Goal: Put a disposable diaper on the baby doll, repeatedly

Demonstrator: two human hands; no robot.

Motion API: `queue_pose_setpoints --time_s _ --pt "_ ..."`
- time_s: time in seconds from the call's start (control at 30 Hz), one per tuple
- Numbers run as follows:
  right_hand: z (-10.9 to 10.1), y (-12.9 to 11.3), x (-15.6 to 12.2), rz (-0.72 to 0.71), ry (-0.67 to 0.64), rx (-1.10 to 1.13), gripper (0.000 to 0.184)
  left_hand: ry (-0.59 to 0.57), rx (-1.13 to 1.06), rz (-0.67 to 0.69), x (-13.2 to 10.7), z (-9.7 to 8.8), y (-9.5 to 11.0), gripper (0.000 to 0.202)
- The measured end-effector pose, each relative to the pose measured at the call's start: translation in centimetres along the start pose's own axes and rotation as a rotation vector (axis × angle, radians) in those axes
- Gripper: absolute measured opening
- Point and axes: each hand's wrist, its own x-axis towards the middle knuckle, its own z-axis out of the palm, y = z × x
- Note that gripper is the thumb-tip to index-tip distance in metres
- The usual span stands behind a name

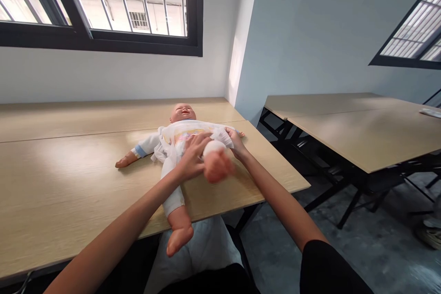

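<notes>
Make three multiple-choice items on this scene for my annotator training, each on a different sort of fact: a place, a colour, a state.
1. Which way does the baby doll lie on the pale wood table?
A. Head toward the far side, legs toward the near edge
B. Head at the near edge, legs toward the far side
C. Along the far edge

2. What colour is the cuff on the doll's outstretched sleeve?
A. Red
B. Light blue
C. Black

3. What state is the doll's near leg in?
A. Tucked under its body
B. Wrapped in a blanket
C. Stretched out, its bare foot past the table's near edge

Answers:
1. A, as the face is at the far side, with the legs nearer the camera.
2. B, as the band at the wrist shows light blue.
3. C, as the foot extends beyond the edge.
</notes>
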Motion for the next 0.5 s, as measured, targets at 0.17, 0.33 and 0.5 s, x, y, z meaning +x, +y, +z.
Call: queue_pose_setpoints --time_s 0.17,0.33,0.5 --pt "1.0 0.7 -0.6 -0.108 0.006 -0.231 0.023 -0.258 0.488 0.331 -0.3 0.3 0.6 0.052" --pt "1.7 1.4 -0.9 -0.184 0.052 -0.346 0.028 -0.325 0.657 0.328 0.3 0.4 0.7 0.068" --pt "1.4 1.0 -0.9 -0.144 0.074 -0.305 0.041 -0.388 0.669 0.344 2.0 -0.5 1.2 0.076"
